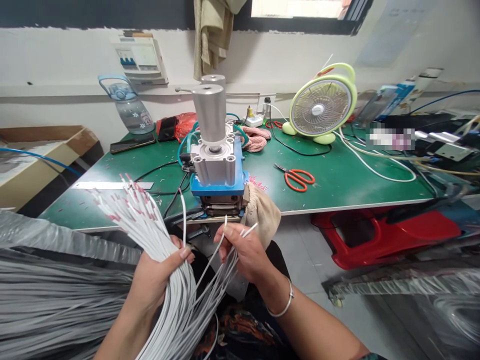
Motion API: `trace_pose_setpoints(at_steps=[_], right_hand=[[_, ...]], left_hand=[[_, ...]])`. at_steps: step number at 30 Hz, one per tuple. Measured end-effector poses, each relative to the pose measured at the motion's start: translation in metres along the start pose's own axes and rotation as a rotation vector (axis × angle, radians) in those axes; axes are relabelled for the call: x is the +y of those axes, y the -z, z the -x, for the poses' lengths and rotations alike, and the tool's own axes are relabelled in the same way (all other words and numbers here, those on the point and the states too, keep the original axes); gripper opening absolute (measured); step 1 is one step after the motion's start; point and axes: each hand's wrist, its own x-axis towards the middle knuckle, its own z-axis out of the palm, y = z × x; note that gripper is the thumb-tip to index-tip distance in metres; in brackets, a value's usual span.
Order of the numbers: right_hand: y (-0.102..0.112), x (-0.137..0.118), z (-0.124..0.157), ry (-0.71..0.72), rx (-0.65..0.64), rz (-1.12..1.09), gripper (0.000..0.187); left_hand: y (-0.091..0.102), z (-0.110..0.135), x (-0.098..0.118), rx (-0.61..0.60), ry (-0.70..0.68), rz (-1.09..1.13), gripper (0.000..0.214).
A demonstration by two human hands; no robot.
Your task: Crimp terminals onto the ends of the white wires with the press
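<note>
A thick bundle of white cables [176, 295] lies across my lap, and my left hand [159, 272] is wrapped round its upper part. Many of the upper ends show reddish tips. One cable stands up apart from the others beside my left thumb. My right hand [243, 250] pinches a few white cables [213, 260], with one end pointing up between thumb and forefinger. Just beyond both hands, at the table's front edge, stands a pneumatic press [213, 165] with a silver cylinder and a blue plate. A beige cloth bag [262, 210] hangs at its right side.
On the green table [262, 167] lie orange-handled scissors [300, 179], with a green fan [318, 107] behind. A water bottle [131, 110] and phone [133, 143] are at the left. A red stool [393, 235] stands under the table. Wrapped cables [56, 295] lie at my left.
</note>
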Motion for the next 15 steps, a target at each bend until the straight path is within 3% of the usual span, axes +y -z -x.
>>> trace_pose_setpoints(at_steps=[7, 11, 15], right_hand=[[0.005, 0.002, 0.004, -0.045, -0.056, 0.033, 0.032], [0.005, 0.002, 0.004, -0.041, 0.002, 0.058, 0.026], [0.0, 0.002, 0.002, 0.051, 0.089, 0.121, 0.021]], left_hand=[[-0.004, 0.002, -0.008, -0.016, 0.001, -0.033, 0.026], [-0.008, 0.003, -0.009, -0.025, -0.003, -0.078, 0.025], [-0.011, 0.005, -0.012, -0.075, -0.004, -0.263, 0.021]])
